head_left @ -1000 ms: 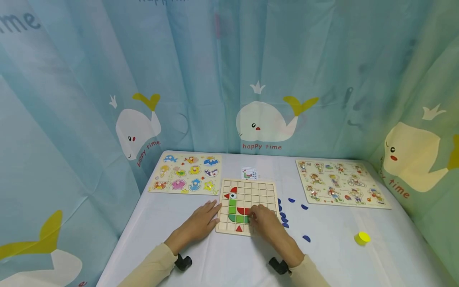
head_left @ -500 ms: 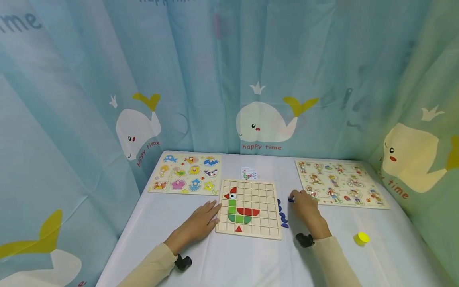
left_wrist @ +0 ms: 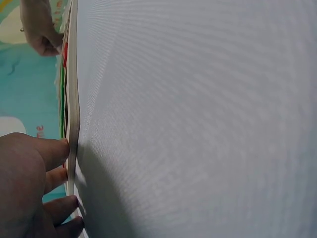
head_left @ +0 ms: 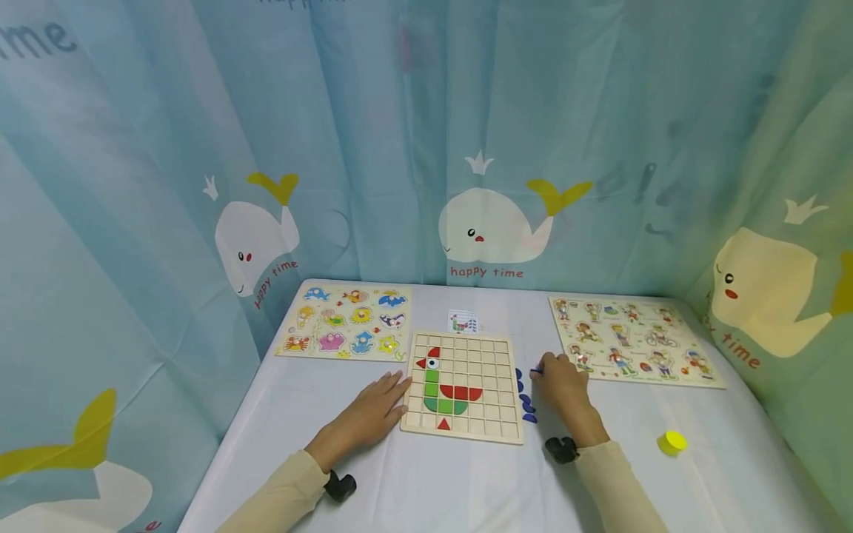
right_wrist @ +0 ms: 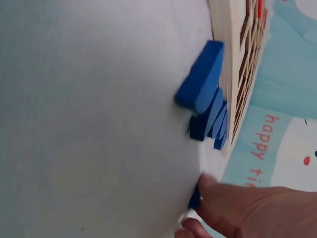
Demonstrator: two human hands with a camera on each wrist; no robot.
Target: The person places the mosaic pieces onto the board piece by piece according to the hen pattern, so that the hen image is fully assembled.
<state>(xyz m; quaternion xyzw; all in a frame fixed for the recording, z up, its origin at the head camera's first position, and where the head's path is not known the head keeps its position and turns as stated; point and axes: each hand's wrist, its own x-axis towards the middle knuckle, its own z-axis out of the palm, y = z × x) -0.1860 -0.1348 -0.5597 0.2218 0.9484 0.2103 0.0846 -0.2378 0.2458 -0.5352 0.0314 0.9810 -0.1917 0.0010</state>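
Pinching a small blue piece point(right_wrist: 195, 199) between thumb and finger, your right hand point(head_left: 562, 385) is low over the white table point(head_left: 466, 485), a little to the right of the wooden grid board point(head_left: 496, 357); whether this piece touches the cloth, I cannot tell. The grip there is narrow. Your left hand point(head_left: 369, 416) lies at the left edge of the board, with the fingers spread and touching its side, and it is holding no piece. Just beside the right edge of the board, several blue half-round pieces point(head_left: 526, 399) lie in an uneven line. In the grid you have green pieces point(head_left: 432, 385), a row of red pieces point(head_left: 461, 393), a round eye piece point(head_left: 433, 364) and, below the green ones, a red triangle point(head_left: 443, 425). Behind the board lies a small printed card point(head_left: 463, 323). Near your right forearm, farther right, stands a yellow cylinder point(head_left: 672, 443).
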